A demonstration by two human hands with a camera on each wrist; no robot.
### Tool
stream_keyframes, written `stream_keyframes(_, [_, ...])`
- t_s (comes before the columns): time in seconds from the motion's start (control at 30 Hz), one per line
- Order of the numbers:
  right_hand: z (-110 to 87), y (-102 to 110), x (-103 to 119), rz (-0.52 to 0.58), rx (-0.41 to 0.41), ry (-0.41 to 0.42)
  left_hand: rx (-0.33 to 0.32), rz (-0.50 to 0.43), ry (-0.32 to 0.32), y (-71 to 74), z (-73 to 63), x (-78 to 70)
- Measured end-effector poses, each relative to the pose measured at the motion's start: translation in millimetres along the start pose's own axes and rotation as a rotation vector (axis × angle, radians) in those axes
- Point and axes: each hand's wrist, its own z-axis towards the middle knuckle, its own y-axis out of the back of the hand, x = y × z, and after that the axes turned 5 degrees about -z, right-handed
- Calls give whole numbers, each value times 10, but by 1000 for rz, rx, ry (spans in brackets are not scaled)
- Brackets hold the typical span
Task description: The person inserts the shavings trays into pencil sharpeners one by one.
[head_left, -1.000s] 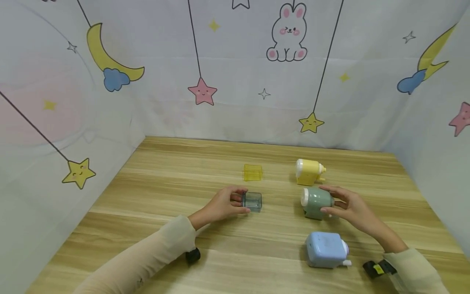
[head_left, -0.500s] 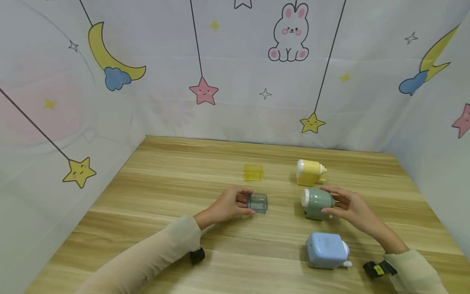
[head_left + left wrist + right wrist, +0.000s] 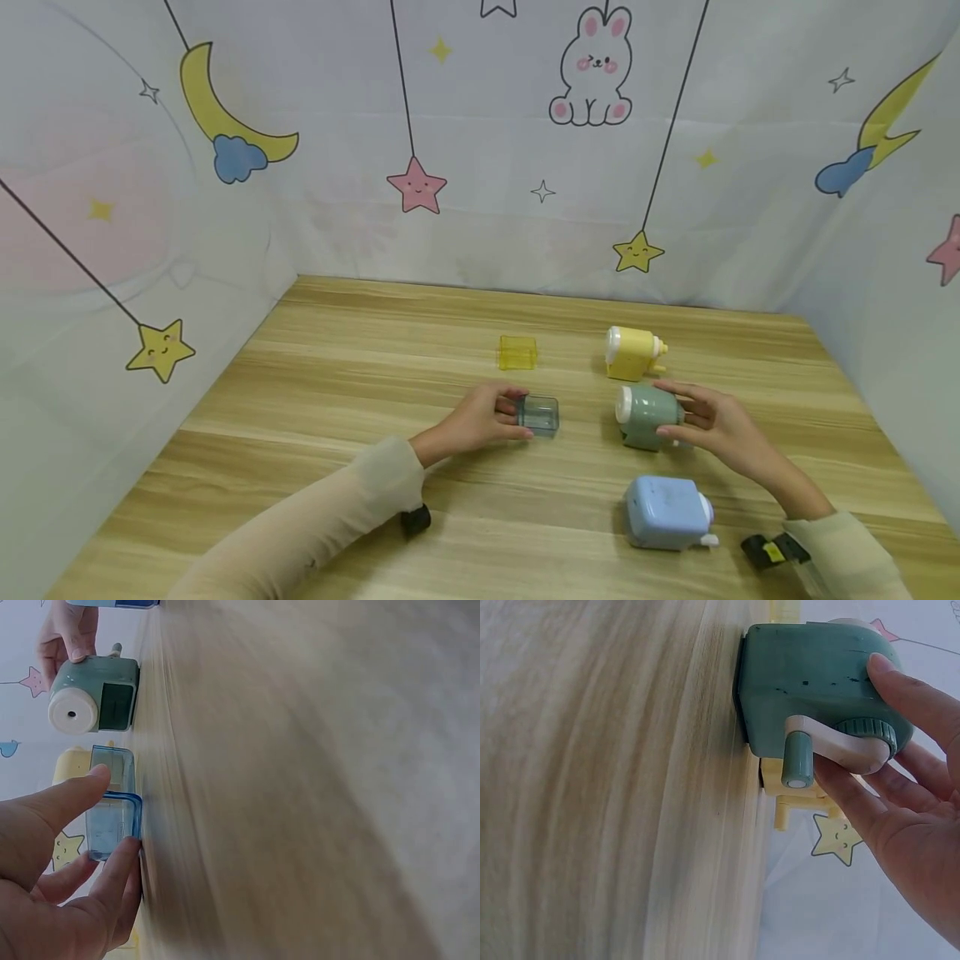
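My left hand (image 3: 483, 418) pinches a clear blue-grey plastic shavings drawer (image 3: 540, 416) between thumb and fingers, low over the table. In the left wrist view the drawer (image 3: 112, 817) lies with its open side showing. To its right, my right hand (image 3: 716, 421) grips a green crank pencil sharpener (image 3: 651, 415) around its crank end. The sharpener's white round front with a pencil hole faces left, and an open slot (image 3: 118, 706) shows in its body below. In the right wrist view the crank handle (image 3: 799, 759) hangs beside my fingers.
A yellow crank sharpener (image 3: 630, 353) stands behind the green one, and a blue sharpener (image 3: 666, 512) stands in front of it. A clear yellow drawer (image 3: 517, 352) lies farther back on the wooden table (image 3: 360, 333). Printed cloth walls (image 3: 480, 242) enclose the back and sides.
My left hand has moved right with the clear drawer, bringing it closer to the green sharpener. My right hand and the sharpener have stayed in place.
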Motion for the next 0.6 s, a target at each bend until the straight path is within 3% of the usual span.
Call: stream_keyframes(0.6, [-11, -7, -6, 42, 8, 13, 38, -15, 6, -135, 76, -96])
